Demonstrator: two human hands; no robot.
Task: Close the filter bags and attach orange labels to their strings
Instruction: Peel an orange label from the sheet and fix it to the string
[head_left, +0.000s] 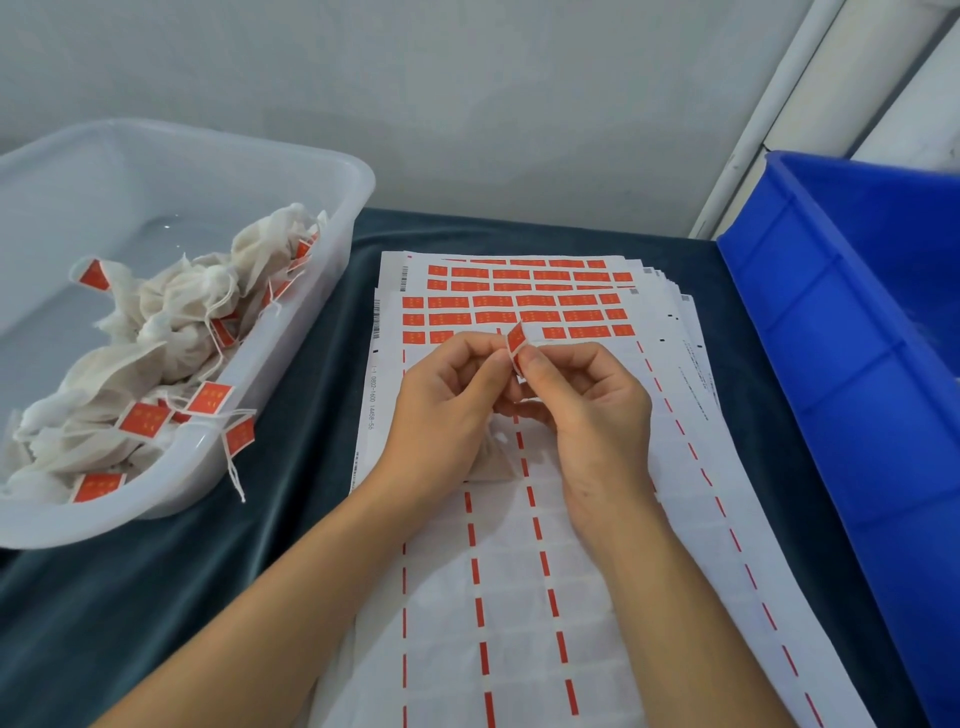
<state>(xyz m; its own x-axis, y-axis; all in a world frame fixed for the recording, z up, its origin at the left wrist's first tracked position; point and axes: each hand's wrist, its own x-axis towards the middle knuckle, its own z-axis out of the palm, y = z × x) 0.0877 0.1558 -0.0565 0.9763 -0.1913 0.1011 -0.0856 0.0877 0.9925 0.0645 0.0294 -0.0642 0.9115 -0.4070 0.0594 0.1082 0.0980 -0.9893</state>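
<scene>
1. Label (516, 340) first: you've got one orange label pinched between both hands, raised just above the label sheet (519, 519) in the middle of the desk (156, 597). Its long axis runs roughly upright, tipped a bit to the right.
2. Left hand (447, 415) has its fingers curled in, with the tips on the label's left edge. Right hand (582, 410) is curled the same way and pinches the lower right. They're about equally near, so neither one has to reach.
3. Filter bag (491, 457) sits right under your palms, mostly hidden. I can't make out its string from here, so I can't tell whether it's already inside the fold.
4. My guess is the next bit is just squeezing the label shut around the string.
5. Finished bags go to your left in the clear tub (311, 171), so the left hand is the closer one for the drop. The blue bin (831, 312) is on your right.
</scene>
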